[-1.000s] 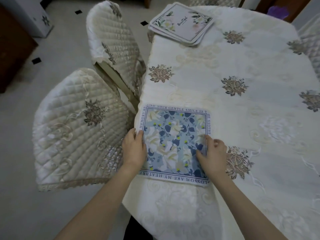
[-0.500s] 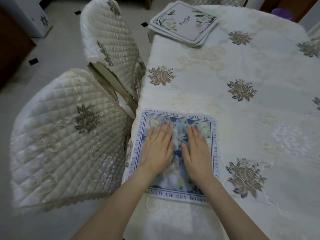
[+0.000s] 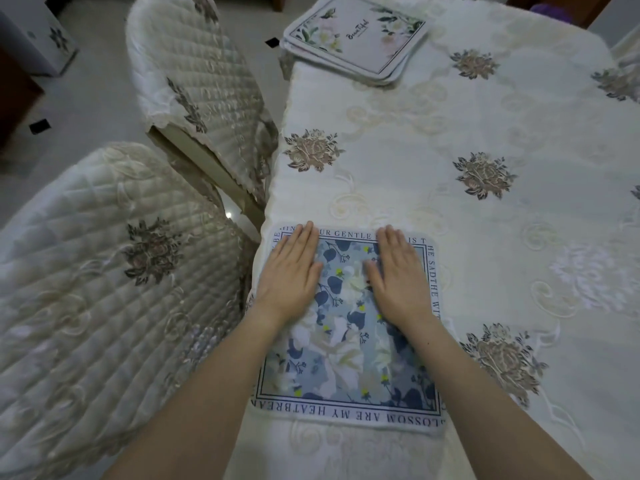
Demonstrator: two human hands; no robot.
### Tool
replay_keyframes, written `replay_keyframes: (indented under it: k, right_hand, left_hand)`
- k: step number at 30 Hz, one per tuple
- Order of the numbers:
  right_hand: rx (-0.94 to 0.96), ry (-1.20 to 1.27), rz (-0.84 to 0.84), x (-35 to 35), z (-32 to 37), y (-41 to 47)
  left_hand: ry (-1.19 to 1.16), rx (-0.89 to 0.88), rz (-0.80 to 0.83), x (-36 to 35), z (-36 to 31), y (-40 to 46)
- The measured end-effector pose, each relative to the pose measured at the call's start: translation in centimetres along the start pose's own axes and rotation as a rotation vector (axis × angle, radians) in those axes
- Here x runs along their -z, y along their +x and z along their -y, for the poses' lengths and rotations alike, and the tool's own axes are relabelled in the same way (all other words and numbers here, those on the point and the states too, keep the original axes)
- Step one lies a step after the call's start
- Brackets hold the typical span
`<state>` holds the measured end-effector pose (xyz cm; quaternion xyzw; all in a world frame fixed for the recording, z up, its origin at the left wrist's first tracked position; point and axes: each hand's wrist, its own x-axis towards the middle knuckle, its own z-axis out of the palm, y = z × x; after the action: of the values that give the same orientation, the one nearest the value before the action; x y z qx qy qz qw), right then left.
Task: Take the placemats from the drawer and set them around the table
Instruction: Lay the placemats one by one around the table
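Note:
A blue floral placemat point(image 3: 346, 344) with a lettered white border lies flat at the near left edge of the table point(image 3: 485, 220). My left hand point(image 3: 291, 271) rests palm down on its upper left part, fingers straight and together. My right hand point(image 3: 398, 275) lies flat on its upper right part. Neither hand grips anything. A stack of white floral placemats point(image 3: 356, 32) sits at the table's far left corner.
Two chairs with quilted cream covers stand along the table's left side, the near chair point(image 3: 104, 289) and the far chair point(image 3: 197, 88). The table has an embroidered cream cloth. Pale tiled floor point(image 3: 93, 98) lies to the left.
My hands went from the mat's lower side edges to its middle, then slid forward and apart toward its far corners. The mat stayed in place.

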<state>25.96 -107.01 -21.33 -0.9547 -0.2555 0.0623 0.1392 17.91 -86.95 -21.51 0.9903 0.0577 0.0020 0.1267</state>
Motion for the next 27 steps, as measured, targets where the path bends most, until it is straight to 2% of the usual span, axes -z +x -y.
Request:
replay_keyframes:
  k: [3, 6, 11, 13, 15, 18, 21, 27]
  right_hand:
    - [-0.074, -0.048, -0.003, 1.0, -3.0, -0.9]
    - [-0.087, -0.075, 0.021, 1.1, -4.2, -1.7]
    - [-0.122, -0.158, 0.077, 3.1, -2.7, -1.7]
    - [-0.075, -0.073, 0.025, 3.4, 0.5, -4.0]
    - [0.012, 0.094, 0.019, 2.5, 4.9, -8.0]
    - [0.050, 0.202, 0.052, -0.5, 8.3, -12.7]
    - [0.006, 0.184, 0.036, -2.0, 7.8, -13.9]
    - [0.102, 0.037, 0.096, -1.1, 5.0, -14.6]
  left_hand:
    - [0.019, 0.018, -0.025, 0.3, 2.3, -1.1]
    - [0.076, 0.013, 0.019, 0.5, 3.1, -1.6]
    - [0.264, -0.010, 0.144, 3.7, 0.6, -1.6]
    - [0.239, -0.072, 0.059, 3.3, -2.2, -4.1]
    - [0.090, -0.106, -0.020, 1.6, -6.0, -8.1]
    - [-0.099, -0.046, -0.014, -0.6, -9.1, -12.5]
    - [-0.072, 0.012, 0.030, -1.1, -8.8, -13.5]
    - [-0.007, -0.094, 0.119, -0.8, -5.8, -14.2]
